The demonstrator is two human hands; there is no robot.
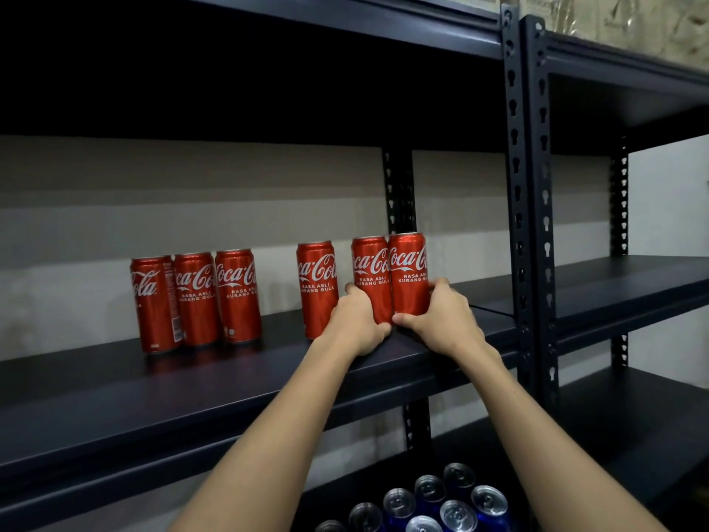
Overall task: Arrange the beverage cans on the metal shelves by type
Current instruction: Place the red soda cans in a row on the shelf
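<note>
both hands on the right-hand pair of red cans: left hand (pixel 355 320) curled round one can (pixel 370 278), right hand (pixel 437 316) round its touching neighbour (pixel 408 276). best slid left together, upright, towards the lone can (pixel 317 288) on the shelf (pixel 192 382).

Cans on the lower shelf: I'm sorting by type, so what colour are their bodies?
Blue, with silver tops: the lower-shelf cans, seen in the head view.
</note>
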